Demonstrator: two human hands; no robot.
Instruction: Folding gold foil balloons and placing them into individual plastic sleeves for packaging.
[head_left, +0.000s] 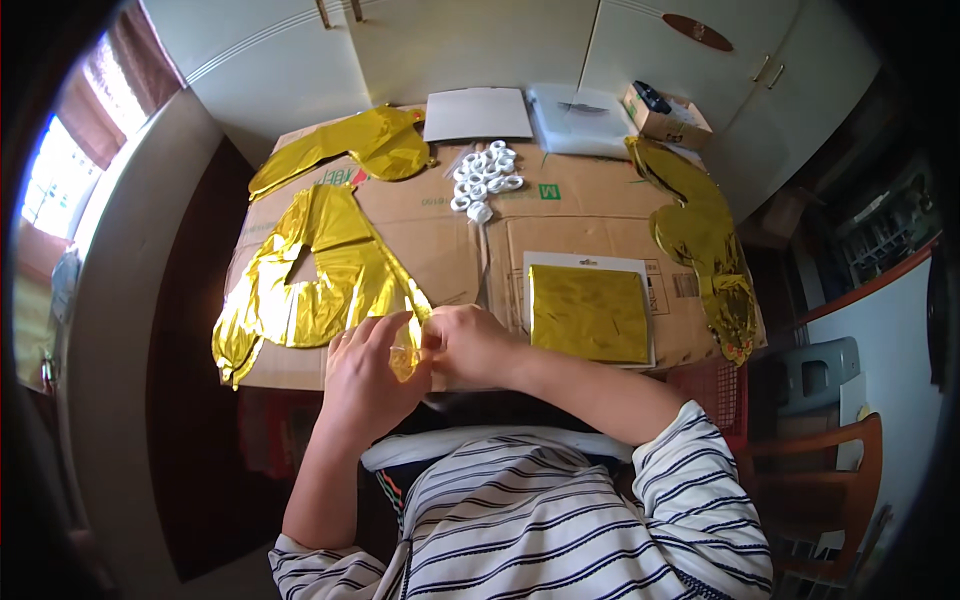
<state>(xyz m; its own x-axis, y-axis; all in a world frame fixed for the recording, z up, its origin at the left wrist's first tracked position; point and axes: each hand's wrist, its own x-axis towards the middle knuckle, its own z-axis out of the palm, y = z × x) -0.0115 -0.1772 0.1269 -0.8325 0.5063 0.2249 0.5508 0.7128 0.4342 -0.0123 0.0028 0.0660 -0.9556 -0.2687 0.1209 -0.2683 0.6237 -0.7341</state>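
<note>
Head view: near the front edge of the brown cardboard sheet (440, 255), I see the right hand (470, 345) pinching the shiny gold foil shape (340, 265) spread leftward; the left hand (372, 372) curls there, grip unclear. Room runs up toward small white rings (482, 180); a flat rectangular gold packet (588, 315) obstructs rightward.

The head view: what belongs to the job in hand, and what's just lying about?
Likely the job:
gold foil piece, at right hand and left hand
back-left foil
far-right foil
flat foil on white card
white rings, perhaps

Probably lying about:
small box
wooden chair
</note>
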